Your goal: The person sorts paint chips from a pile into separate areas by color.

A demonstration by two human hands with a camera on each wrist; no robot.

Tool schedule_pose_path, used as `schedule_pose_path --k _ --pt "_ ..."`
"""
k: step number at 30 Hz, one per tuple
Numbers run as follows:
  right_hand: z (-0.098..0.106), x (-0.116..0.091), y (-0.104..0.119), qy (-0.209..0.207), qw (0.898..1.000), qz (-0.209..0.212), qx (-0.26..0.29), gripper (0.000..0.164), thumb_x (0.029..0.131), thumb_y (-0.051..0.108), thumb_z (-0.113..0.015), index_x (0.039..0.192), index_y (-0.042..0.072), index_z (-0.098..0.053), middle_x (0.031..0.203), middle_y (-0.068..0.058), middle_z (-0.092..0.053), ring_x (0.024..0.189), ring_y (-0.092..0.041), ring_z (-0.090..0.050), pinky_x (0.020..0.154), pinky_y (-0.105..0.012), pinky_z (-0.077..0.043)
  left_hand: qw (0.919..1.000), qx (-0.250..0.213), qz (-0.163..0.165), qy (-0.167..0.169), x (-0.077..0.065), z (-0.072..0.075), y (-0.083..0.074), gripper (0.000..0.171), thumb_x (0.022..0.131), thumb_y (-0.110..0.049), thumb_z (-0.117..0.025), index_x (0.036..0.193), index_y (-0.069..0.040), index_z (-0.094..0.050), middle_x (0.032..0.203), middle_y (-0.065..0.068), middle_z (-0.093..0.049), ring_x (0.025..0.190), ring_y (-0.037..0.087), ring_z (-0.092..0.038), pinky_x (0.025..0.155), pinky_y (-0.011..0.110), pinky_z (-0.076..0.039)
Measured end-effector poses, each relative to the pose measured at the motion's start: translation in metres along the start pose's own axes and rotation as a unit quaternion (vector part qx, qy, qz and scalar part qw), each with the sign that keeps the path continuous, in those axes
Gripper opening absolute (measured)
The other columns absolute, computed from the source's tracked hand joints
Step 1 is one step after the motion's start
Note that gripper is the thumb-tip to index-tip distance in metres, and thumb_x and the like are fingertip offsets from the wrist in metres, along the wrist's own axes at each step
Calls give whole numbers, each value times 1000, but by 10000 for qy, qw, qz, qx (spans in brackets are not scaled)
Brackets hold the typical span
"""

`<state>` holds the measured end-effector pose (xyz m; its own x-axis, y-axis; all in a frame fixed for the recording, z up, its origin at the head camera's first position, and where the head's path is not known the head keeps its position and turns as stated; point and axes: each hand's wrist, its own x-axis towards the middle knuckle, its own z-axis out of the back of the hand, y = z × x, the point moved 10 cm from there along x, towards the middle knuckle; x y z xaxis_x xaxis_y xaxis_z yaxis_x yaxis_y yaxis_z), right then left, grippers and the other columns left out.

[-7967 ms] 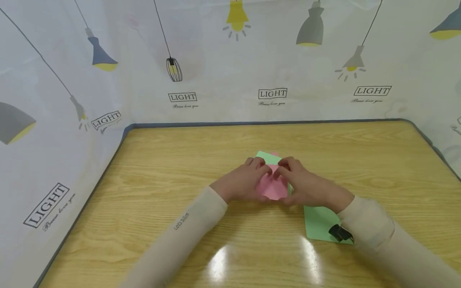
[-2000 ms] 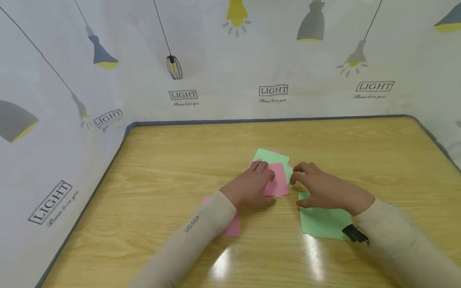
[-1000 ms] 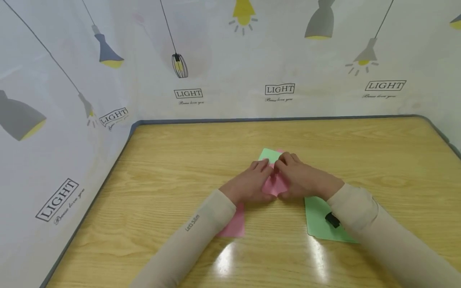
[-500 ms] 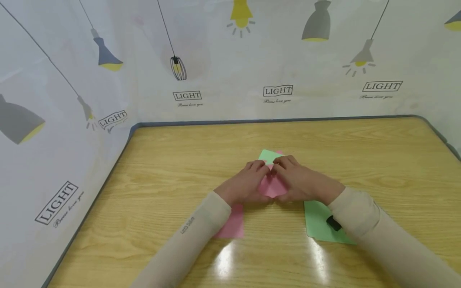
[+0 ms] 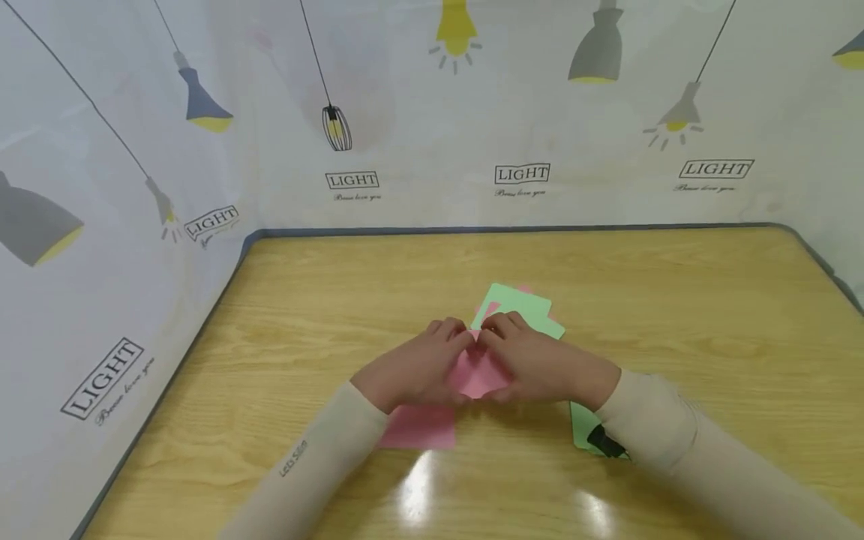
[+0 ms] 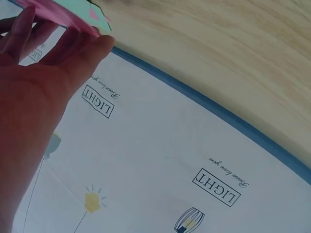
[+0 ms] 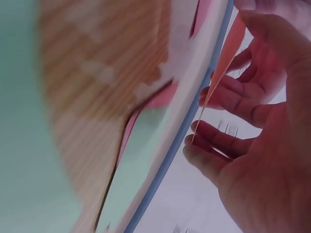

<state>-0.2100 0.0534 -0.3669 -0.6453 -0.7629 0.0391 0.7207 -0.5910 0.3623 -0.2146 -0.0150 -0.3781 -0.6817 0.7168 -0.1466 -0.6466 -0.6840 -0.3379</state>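
Note:
Both hands hold one pink card (image 5: 478, 379) between them, in front of the pile. My left hand (image 5: 412, 369) grips its left side, and my right hand (image 5: 543, 365) grips its right side, thumbs near the lower edge. The left wrist view shows the card (image 6: 65, 15) bent along the fingers. Seen edge-on in the right wrist view, the thin card (image 7: 224, 60) runs between thumb and fingers. Just beyond the hands lies a pile of green cards (image 5: 523, 301) with pink edges sticking out. Under the left wrist, another pink card (image 5: 425, 429) lies on the table.
A green card stack (image 5: 582, 431) with a black binder clip (image 5: 605, 442) lies partly hidden under the right forearm. The wood table (image 5: 337, 285) meets a white lamp-printed sheet (image 5: 405, 142) at the back and sides.
The second pink card came into view at the left between eight and two seconds ago. Since half a second ago, both hands have carried another pink card from the pile leftward and nearer.

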Motion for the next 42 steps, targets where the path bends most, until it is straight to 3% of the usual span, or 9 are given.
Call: schedule_pose_path --k 3,10,14,19,27,30,34,42 --pt "-6 9 15 3 9999 136 -31 59 81 41 -78 120 4 -53 124 -13 -45 119 -32 -40 96 -40 -43 9999 6 166 42 -16 2 5 52 78 -36 -78 118 -16 -53 128 1 -42 117 19 -40 89 27 -44" --pt "-28 24 45 273 9990 327 -135 64 80 43 -75 125 5 -51 126 -13 -44 118 -29 -39 96 -36 -44 9977 -191 598 246 -51 -7 18 64 75 -52 -78 121 -16 -53 128 1 -42 116 18 -40 84 31 -48" --pt "-37 27 51 459 9986 211 -124 71 79 46 -75 131 6 -50 132 -13 -44 122 -28 -38 97 -34 -43 9977 -311 580 151 -60 -10 21 63 73 -45 -81 120 -13 -53 128 3 -42 116 20 -41 86 32 -48" --pt "-44 28 56 595 9980 179 -80 72 77 44 -76 133 8 -48 135 -12 -43 123 -26 -39 97 -34 -44 9978 -440 504 27 -68 -15 24 61 71 -36 -85 118 -12 -54 127 6 -42 120 24 -40 90 37 -48" --pt "-50 30 67 355 9968 644 -327 48 85 30 -73 126 13 -56 123 -12 -47 115 -28 -42 94 -36 -44 9992 -189 337 -114 -73 -18 24 54 77 -33 -81 114 -6 -53 139 18 -36 135 39 -28 105 45 -37" --pt "-49 30 68 273 9959 750 -416 43 88 25 -72 125 12 -56 123 -14 -47 116 -30 -41 95 -38 -43 9992 -181 348 -64 -73 -19 25 59 80 -34 -79 122 -4 -53 145 18 -34 137 36 -26 107 44 -35" --pt "-49 30 67 276 9968 680 -327 44 87 24 -72 126 11 -55 128 -16 -47 116 -31 -41 95 -38 -44 9990 -269 362 -4 -71 -19 24 78 79 -32 -78 141 1 -44 150 18 -32 140 33 -24 108 42 -35" --pt "-53 29 65 440 9976 486 -221 45 88 25 -71 128 11 -54 130 -15 -46 120 -30 -41 96 -38 -45 9984 -380 409 94 -71 -21 23 77 81 -29 -78 142 2 -43 150 20 -31 140 35 -23 107 44 -36"
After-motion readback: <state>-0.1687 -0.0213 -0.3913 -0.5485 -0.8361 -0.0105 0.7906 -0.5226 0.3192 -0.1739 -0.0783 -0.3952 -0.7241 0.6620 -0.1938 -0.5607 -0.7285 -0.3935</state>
